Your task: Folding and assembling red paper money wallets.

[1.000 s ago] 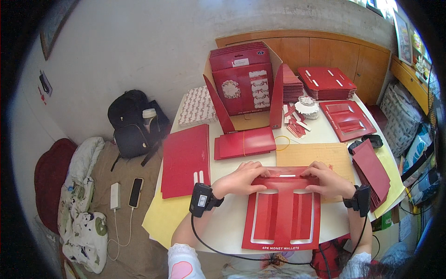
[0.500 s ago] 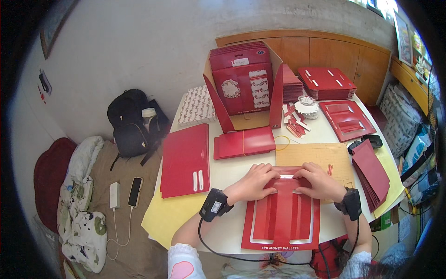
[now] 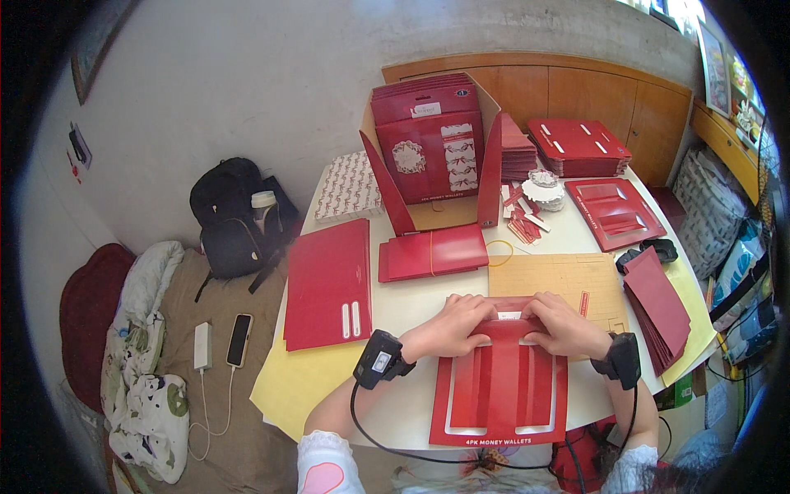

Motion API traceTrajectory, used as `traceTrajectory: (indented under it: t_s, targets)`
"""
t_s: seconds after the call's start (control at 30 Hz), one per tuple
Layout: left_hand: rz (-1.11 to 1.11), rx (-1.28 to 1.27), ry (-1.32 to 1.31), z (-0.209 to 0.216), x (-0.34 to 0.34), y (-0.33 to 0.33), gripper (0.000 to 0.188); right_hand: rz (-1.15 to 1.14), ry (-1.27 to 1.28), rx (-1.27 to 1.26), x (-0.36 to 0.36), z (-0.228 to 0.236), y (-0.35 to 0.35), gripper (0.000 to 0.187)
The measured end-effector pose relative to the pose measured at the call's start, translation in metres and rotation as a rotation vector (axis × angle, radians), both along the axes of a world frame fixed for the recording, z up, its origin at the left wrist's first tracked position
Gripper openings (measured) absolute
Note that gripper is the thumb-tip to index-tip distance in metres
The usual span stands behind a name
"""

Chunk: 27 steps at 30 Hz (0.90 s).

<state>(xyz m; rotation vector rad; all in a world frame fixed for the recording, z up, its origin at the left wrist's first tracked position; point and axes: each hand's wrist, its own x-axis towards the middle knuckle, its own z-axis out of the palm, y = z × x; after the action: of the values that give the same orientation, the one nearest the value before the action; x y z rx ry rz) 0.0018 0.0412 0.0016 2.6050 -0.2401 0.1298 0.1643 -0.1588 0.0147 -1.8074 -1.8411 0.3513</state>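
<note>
While pressing on the far end of the red card blank [image 3: 502, 395], seems to be mid-fold: turning the top flap over toward the body and creasing it flat. Left hand [image 3: 451, 325] laid palm-down on the flap's left corner, fingers curled over the folded edge, gripping card. Right hand [image 3: 562, 325] doing the same on the right corner, with thumb tucked under, as far as can be told. Between the two, a small white label [image 3: 509, 315] showing on the flap.

Lies flat on the near edge of the white table [image 3: 411, 300], right in front of the body, long side running away, two slotted cut-outs facing up, lower end jutting a little past the table's rim. Touches the tan card sheet [image 3: 551, 276] at the far end.

Judging by this, early in shaping this one piece: only the top flap bent, the side panels flat. Calls next for even pressure along the whole crease, both hands sliding outward together, keeping the blank square so that the fold does not skew.

Close by: a stack of flat red sheets [image 3: 329, 284] to the left, a pile of red pieces [image 3: 658, 300] to the right, well apart from the hands.
</note>
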Motion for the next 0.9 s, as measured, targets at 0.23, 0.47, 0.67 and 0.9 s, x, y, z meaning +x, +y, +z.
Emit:
traceTrajectory:
  t_s: [0.23, 0.47, 0.67, 0.9]
  targets:
    - [0.011, 0.0, 0.032, 0.007, -0.001, 0.002, 0.036, 0.005, 0.046, -0.014, 0.003, 0.0, -0.003, 0.033]
    - [0.072, 0.081, 0.095, 0.015, -0.016, 0.031, 0.039, -0.096, 0.142, -0.064, 0.02, 0.002, -0.018, 0.033]
    - [0.1, 0.099, 0.227, 0.024, -0.02, 0.039, 0.039, -0.061, 0.069, -0.083, 0.032, 0.007, -0.027, 0.034]
    - [0.129, 0.075, 0.242, 0.02, -0.017, 0.036, 0.028, -0.121, 0.041, -0.14, 0.029, 0.006, -0.025, 0.033]
